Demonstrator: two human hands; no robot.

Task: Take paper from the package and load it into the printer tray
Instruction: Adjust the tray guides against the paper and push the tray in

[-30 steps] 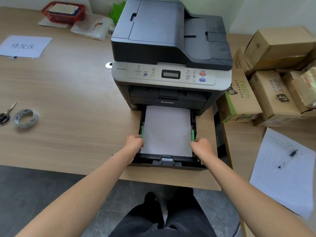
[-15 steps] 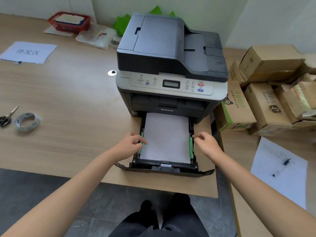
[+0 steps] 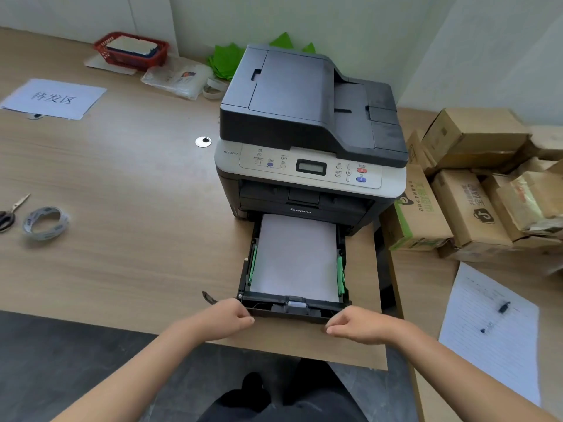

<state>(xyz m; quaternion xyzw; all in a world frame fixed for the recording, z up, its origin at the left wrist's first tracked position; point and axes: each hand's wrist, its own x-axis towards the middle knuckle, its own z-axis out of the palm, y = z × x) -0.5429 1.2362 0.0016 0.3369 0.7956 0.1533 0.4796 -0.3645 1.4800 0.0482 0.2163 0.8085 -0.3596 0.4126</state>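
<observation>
The dark grey printer [image 3: 304,95] stands on the wooden table. Its black paper tray [image 3: 292,310] is pulled out toward me. A flat stack of white paper [image 3: 295,257] lies in the tray between the two green side guides [image 3: 252,266]. My left hand [image 3: 227,318] has its fingers curled at the tray's front left corner. My right hand [image 3: 356,325] is curled the same way at the front right corner. Both hands touch the tray's front edge. No paper package is in view.
Cardboard boxes [image 3: 466,208] are piled to the right of the printer. A lined sheet with a pen [image 3: 490,330] lies at the near right. A tape roll [image 3: 45,223] and scissors [image 3: 9,214] sit at the far left. A red basket [image 3: 131,50] stands at the back.
Both hands have left the green side guides and drawn back to the tray's front corners. The paper lies as before.
</observation>
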